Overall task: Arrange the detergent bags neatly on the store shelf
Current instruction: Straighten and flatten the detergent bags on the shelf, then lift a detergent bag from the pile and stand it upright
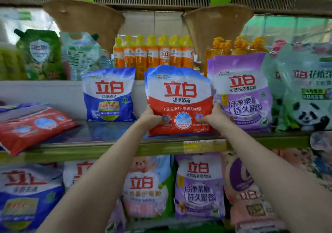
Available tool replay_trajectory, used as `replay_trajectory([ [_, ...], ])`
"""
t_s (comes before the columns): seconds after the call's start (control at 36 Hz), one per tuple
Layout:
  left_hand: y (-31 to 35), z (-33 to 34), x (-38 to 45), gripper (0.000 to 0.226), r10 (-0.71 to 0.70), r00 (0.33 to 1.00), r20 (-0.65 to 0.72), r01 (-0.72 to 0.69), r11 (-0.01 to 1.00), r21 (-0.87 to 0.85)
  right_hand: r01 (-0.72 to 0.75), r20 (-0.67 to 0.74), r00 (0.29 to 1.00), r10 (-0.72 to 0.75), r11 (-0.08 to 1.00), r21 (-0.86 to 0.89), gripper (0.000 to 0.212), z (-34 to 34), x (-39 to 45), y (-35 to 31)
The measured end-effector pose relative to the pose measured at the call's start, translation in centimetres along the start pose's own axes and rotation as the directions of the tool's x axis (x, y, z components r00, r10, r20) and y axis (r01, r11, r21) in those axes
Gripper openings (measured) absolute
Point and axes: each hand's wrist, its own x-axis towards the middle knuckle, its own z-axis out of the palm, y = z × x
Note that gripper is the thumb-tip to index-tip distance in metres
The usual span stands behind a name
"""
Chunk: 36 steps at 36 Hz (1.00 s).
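A red and white detergent bag [179, 96] stands upright on the middle shelf [111, 148], between a blue bag [109, 96] and a purple bag [242, 96]. My left hand [150, 118] grips its lower left edge, thumb on the front. My right hand [214, 115] grips its lower right edge the same way. Another bag shows just behind the red one. At the far left, more red bags [34, 126] lie flat on the shelf, overhanging its edge.
Orange bottles [152, 54] line the back of the shelf. Green refill pouches [41, 53] stand at back left, panda-print bags [305, 92] at right. The lower shelf holds several blue, pink and purple bags [199, 187]. Bare shelf lies between the flat red bags and the blue bag.
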Motion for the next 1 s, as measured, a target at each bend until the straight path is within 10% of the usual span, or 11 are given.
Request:
replay_trajectory([
  [0.25, -0.4, -0.6, -1.6, 0.077, -0.165, 0.985, -0.049, 0.172, 0.928, 0.33, 0.236, -0.094, 0.894, -0.439, 0.636, -0.735, 0.063, 2.1, -3.3, -2.5],
  [0.53, 0.0, -6.9, -3.4, 0.048, 0.141, 0.916, -0.375, 0.048, 0.89, 0.454, 0.558, 0.156, 0.728, -0.668, 0.444, -0.701, 0.048, 9.0, -4.6, -6.4],
  [1.0, -3.5, -32.7, -11.7, 0.034, 0.166, 0.655, -0.737, 0.424, 0.726, 0.541, 0.848, 0.373, 0.504, -0.779, 0.365, -0.384, 0.05, 31.2, -7.7, -21.3],
])
